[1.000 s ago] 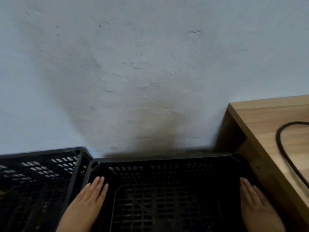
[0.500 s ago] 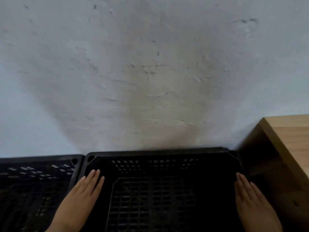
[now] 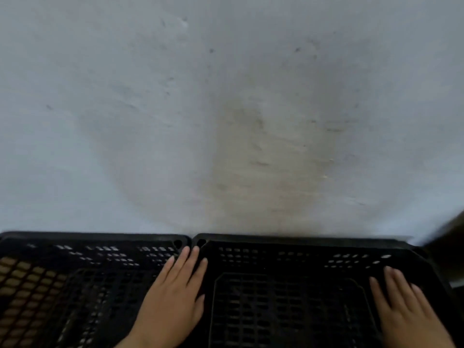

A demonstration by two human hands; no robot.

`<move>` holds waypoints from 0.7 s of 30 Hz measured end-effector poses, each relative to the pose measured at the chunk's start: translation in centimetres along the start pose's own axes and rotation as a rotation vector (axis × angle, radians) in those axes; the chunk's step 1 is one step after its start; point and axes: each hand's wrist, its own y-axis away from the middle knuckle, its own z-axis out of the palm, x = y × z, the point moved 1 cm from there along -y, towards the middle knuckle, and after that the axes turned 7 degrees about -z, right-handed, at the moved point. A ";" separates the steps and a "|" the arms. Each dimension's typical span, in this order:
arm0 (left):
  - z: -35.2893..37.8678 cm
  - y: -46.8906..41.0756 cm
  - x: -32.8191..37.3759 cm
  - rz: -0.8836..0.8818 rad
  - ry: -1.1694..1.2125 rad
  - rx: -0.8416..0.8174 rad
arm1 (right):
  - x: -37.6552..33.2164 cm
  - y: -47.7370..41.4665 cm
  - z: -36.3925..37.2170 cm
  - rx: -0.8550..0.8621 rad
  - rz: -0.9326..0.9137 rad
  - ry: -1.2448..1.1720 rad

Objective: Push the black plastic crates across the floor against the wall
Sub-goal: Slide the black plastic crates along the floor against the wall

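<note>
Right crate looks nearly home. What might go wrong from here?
1. The left hand lies flat over the seam between the left crate and the right crate; if they shift against each other, its fingers may get pinched.
2. The right crate's far rim seems to meet the wall already, so more force would likely only flex the plastic or scuff the paint.

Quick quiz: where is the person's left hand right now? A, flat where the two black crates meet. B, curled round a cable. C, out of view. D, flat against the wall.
A: the left hand lies with straight fingers over the adjoining rims of the left crate and the right crate.
</note>
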 end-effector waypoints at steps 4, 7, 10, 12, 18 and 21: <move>-2.0 3.6 -7.8 -0.026 -0.020 0.065 | -10.4 -3.5 -2.0 0.010 -0.012 -0.074; -2.5 7.1 -15.6 -0.069 -0.114 0.012 | -19.3 -5.6 -4.0 -0.033 0.029 -0.093; -2.0 10.3 -24.1 -0.103 -0.250 -0.045 | -28.4 -6.9 -5.3 -0.114 0.059 -0.097; -1.0 12.1 -29.2 -0.123 -0.326 -0.068 | -33.5 -7.1 -5.5 -0.166 0.086 -0.103; 2.1 17.1 -37.6 -0.305 -0.428 -0.245 | -40.7 -4.7 -5.9 -0.528 0.167 -0.027; 3.5 18.4 -38.9 -0.353 -0.407 -0.303 | -41.8 -3.8 -6.0 -0.559 0.199 0.033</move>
